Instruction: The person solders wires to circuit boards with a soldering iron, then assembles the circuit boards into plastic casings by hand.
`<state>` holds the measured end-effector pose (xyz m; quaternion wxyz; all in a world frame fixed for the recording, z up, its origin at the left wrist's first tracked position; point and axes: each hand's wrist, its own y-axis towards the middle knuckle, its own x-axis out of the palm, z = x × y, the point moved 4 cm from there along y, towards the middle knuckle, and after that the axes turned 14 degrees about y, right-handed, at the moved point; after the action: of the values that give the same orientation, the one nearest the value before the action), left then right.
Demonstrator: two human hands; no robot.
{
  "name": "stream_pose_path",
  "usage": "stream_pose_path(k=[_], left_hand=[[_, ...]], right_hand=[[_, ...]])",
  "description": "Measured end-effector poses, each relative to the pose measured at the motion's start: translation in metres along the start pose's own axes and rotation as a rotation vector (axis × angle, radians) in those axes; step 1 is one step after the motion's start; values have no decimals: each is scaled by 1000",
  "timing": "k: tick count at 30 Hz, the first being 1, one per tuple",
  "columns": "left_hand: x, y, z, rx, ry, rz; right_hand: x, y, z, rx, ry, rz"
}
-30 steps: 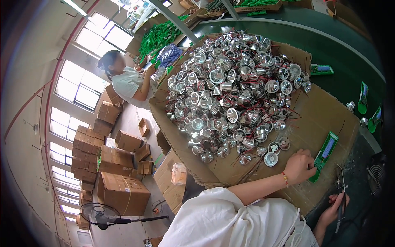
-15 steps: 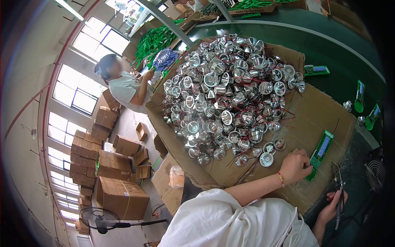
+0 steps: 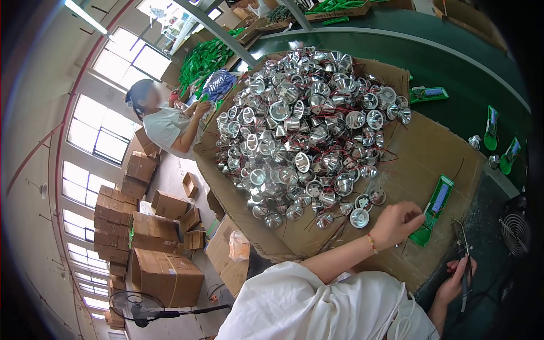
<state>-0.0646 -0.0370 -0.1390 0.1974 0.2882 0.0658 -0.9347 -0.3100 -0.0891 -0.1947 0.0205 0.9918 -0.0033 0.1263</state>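
Note:
My left hand (image 3: 395, 225), with a beaded bracelet at the wrist, hovers just left of a green flashlight-like housing (image 3: 433, 211). Its fingers are curled together, and what they pinch, if anything, is hidden. The housing lies open on the cardboard, with a blue-violet cell inside and a circuit part near its lower end. Low on the right, my right hand (image 3: 451, 285) is closed around a soldering iron (image 3: 467, 271), whose bent tip points up beside the housing. A heap of silver reflector cups (image 3: 306, 130) with red and dark wires lies beyond my left hand.
The cups rest in an opened cardboard box (image 3: 447, 147). More open green housings (image 3: 492, 127) lie along the green bench at right, near a round wire guard (image 3: 514, 233). Across the left, a co-worker (image 3: 170, 122) handles green parts. Cartons (image 3: 167, 277) and a fan (image 3: 139, 309) stand on the floor.
My left hand has drawn slightly left, off the housing's lower end. My right hand still holds the soldering iron in nearly the same place. The whole view has shifted a little.

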Motion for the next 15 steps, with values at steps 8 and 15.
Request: stream_pose_path(k=[8,15], left_hand=[[20,8,1,82,426,-137],[3,89,32,253,772,1]], right_hand=[[3,-5,-12,-26,-15,-13],[10,-2,-9,130,98,-70]])
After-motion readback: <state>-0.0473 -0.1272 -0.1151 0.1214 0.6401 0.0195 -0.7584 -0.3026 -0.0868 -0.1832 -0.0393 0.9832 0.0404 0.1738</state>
